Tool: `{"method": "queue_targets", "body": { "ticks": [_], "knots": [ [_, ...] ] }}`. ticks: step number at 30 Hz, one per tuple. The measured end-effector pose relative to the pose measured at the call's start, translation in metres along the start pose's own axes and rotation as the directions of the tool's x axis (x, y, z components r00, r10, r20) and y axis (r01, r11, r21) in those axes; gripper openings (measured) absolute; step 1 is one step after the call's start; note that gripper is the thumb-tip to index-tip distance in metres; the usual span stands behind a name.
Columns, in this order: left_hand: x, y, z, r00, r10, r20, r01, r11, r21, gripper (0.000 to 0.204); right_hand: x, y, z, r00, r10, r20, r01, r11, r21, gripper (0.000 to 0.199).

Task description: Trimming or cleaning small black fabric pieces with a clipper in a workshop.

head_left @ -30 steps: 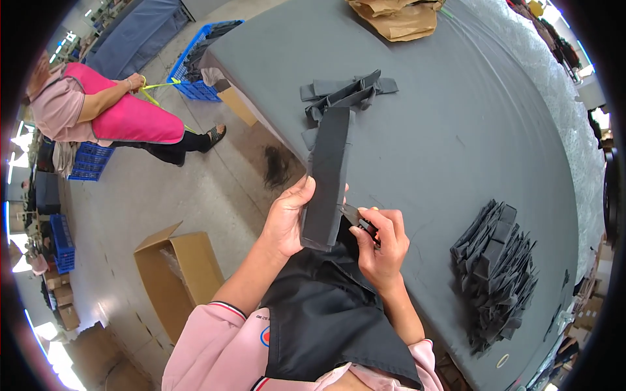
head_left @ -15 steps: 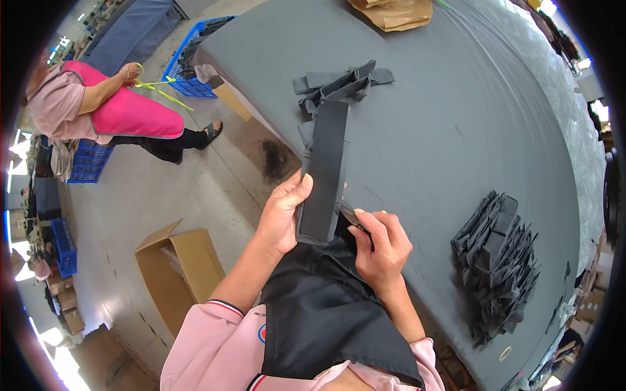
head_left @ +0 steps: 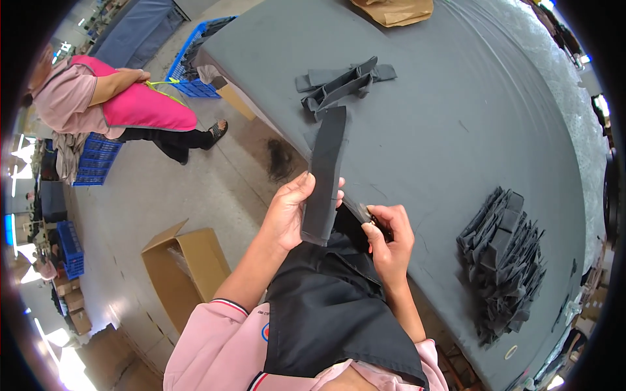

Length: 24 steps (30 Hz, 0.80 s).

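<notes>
My left hand [head_left: 291, 208] is closed round a long dark grey fabric strip [head_left: 325, 173], its thumb on the near side and fingertips showing at the strip's right edge. The strip is held up lengthwise in front of my black apron. Just to the right, my right hand [head_left: 390, 240] is closed on small thread snips [head_left: 360, 210]; their greyish blade points toward the strip and my fingers hide the rest. Beyond the strip's far end, a few loose folded grey strips [head_left: 339, 88] lie crossed on the grey covered table [head_left: 450, 124].
A thick pile of grey strips [head_left: 502, 267] sits on the table at right. Brown paper [head_left: 394, 10] lies at the far edge. An open cardboard box [head_left: 186, 274] stands on the floor at left. A co-worker in a pink apron [head_left: 153, 107] stands near blue crates [head_left: 98, 159].
The strip has turned slightly and looks narrower, with my left fingertips now showing past its right edge. My right hand has shifted a little to the right with the snips.
</notes>
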<state>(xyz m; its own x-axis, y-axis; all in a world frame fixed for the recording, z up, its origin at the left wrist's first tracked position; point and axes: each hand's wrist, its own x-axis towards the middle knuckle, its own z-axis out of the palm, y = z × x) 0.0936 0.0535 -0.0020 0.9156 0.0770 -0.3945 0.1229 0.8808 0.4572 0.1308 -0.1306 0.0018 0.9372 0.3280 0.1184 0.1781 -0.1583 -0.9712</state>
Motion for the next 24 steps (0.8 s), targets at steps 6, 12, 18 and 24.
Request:
{"method": "queue_targets", "body": {
  "ticks": [6, 12, 18, 24],
  "knots": [
    [0.004, -0.015, -0.023, 0.993, -0.098, 0.070, 0.105, 0.990, -0.098, 0.025, -0.006, 0.001, 0.013, 0.996, 0.036, 0.079, -0.047, 0.989, 0.142, 0.025],
    [0.004, -0.024, -0.015, 0.979, -0.188, 0.081, 0.199, 0.964, -0.174, 0.027, -0.005, 0.002, 0.028, 0.997, -0.052, 0.062, 0.039, 0.982, 0.184, 0.026],
    [0.000, -0.027, -0.006, 0.955, -0.280, 0.096, 0.295, 0.884, -0.363, 0.040, -0.005, 0.005, 0.033, 0.973, -0.231, 0.025, 0.231, 0.973, 0.004, 0.021],
    [0.001, -0.033, -0.013, 0.949, -0.277, 0.152, 0.315, 0.862, -0.397, 0.040, -0.006, 0.000, 0.036, 0.952, -0.303, -0.054, 0.294, 0.947, -0.129, 0.027]
  ]
}}
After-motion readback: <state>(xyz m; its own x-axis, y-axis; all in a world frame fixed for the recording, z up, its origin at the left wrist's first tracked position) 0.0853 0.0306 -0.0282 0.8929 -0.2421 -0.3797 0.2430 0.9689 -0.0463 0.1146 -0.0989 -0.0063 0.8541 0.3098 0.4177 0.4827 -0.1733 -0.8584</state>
